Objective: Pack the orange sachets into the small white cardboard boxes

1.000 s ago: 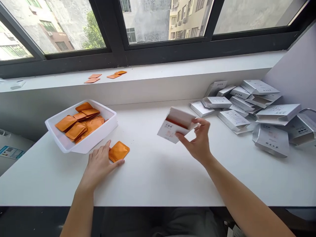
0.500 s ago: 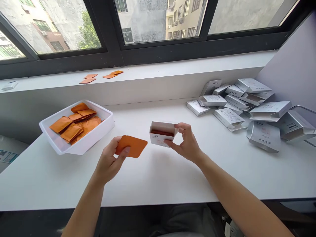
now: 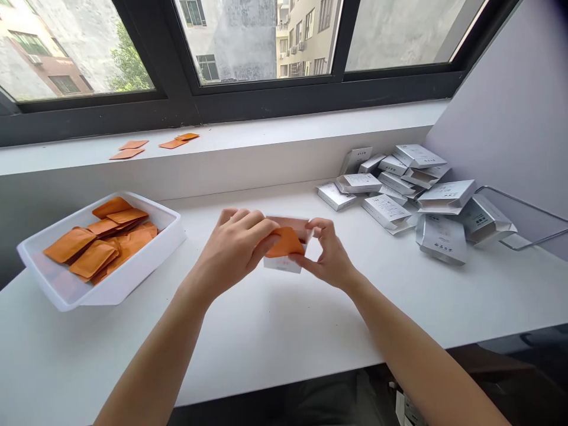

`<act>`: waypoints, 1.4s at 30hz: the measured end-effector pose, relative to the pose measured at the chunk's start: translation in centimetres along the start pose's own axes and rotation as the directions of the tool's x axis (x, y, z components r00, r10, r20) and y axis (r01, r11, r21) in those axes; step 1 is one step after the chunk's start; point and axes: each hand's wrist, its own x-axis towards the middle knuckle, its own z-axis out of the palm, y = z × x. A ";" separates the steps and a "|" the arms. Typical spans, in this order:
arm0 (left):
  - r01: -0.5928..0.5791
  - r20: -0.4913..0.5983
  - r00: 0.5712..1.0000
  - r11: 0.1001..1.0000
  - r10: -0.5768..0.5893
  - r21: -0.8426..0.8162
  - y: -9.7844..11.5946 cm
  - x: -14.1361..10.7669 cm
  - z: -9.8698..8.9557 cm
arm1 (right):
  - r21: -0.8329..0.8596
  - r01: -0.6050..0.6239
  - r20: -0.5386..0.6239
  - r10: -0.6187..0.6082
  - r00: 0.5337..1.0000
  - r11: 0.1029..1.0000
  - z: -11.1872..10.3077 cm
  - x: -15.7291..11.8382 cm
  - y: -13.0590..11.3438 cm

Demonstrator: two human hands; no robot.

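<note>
Ok so, head cam: the left hand [image 3: 237,248] is pinching an orange packet [image 3: 286,241] with its thumb and fingers, right at the open mouth of a white box [image 3: 283,266]. Can't really tell how far in it goes, the fingers cover part of it. The right hand [image 3: 331,257] grips that same box at its 3 o'clock side, thumb tip at the packet's edge. Taking the box as the clock centre, a white tray [image 3: 148,275] heaped with orange packets [image 3: 93,257] sits at 9 on the table [image 3: 266,343]. A messy pile of boxes [image 3: 386,207] lies at 2, with a bent metal wire [image 3: 523,201] at 3. A few flat packets [image 3: 127,154] rest on the windowsill [image 3: 275,129] around 10
</note>
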 end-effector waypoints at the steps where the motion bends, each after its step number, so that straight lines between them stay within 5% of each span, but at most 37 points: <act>1: 0.005 -0.020 1.000 1.000 -0.006 -0.026 -0.2 0.0 0.1 | -0.010 -0.003 0.036 0.004 0.999 1.000 0.1 -0.1 0.0; 6: 0.026 -0.118 0.992 0.994 -0.039 -0.105 -1.0 0.4 -0.2 | -0.056 -0.009 0.099 0.015 0.995 0.998 0.7 -0.3 0.3; 13: 0.005 0.096 0.995 0.998 0.001 -0.056 -1.0 0.5 -0.4 | -0.081 0.003 0.135 0.008 0.991 0.997 0.9 -0.5 0.6; 22: -0.009 0.045 0.999 1.000 0.009 -0.008 -0.4 0.2 -0.8 | -0.048 -0.126 0.168 0.132 0.977 0.991 0.6 -0.4 0.3; 24: 0.016 0.024 1.000 0.999 -0.015 -0.030 -0.4 0.3 -0.4 | -0.071 -0.117 0.191 0.128 0.973 0.991 0.7 -0.4 0.2; 28: 0.108 0.170 0.982 0.987 -0.088 -0.117 -0.2 0.4 0.2 | -0.137 -0.124 0.211 0.151 0.966 0.983 1.2 -0.5 0.4; 35: 0.259 0.264 0.940 0.956 -0.216 -0.141 -0.8 0.6 0.7 | -0.143 -0.141 0.151 0.162 0.975 0.980 1.7 -0.7 1.1; 38: 0.328 0.317 0.905 0.940 -0.285 -0.091 -0.8 0.6 0.3 | -0.165 -0.091 0.124 0.112 0.986 0.982 2.1 -0.8 1.4; 42: 0.197 0.213 0.958 0.980 -0.193 0.004 0.2 0.5 -0.5 | -0.213 0.049 0.099 -0.028 0.995 0.976 2.5 -0.9 1.9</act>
